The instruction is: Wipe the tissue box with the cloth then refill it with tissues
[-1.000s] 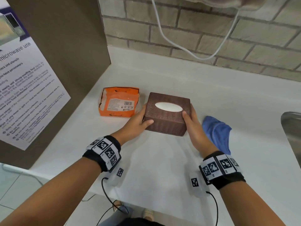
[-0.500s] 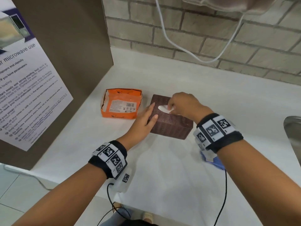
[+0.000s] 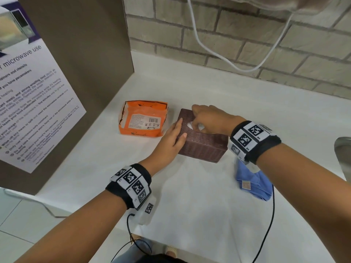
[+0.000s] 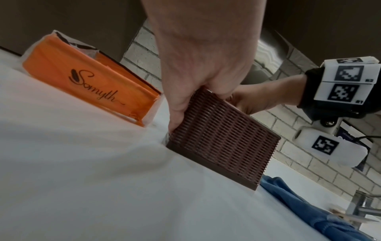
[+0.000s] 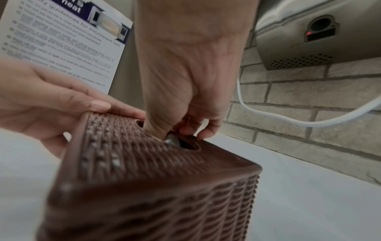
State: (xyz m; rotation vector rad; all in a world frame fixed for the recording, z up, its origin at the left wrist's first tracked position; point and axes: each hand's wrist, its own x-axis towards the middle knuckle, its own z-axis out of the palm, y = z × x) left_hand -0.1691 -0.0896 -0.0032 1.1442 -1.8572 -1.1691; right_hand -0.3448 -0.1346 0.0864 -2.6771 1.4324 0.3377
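The brown woven tissue box (image 3: 203,149) sits on the white counter (image 3: 190,205). My left hand (image 3: 181,129) grips its left end, with the fingers along the top edge and the thumb on the front face. My right hand (image 3: 193,126) is over the oval opening in the top. In the right wrist view its thumb is inside the opening and the curled fingers (image 5: 202,133) are at the far rim, pinching white tissue (image 3: 190,124). The blue cloth (image 3: 252,185) lies crumpled right of the box, partly under my right wrist. An orange tissue pack (image 3: 142,121), torn open, lies to the left.
A brown panel with a microwave poster (image 3: 34,92) walls off the left side. Behind is a brick wall with a loose white cable (image 3: 218,54) and a hand dryer (image 5: 309,32). A steel sink (image 3: 343,154) and tap (image 4: 362,205) are at the right edge.
My right hand left the box's right end, moved over the top, and now has its fingers in the opening. The left hand slid slightly up the left end. The cloth is uncovered again.
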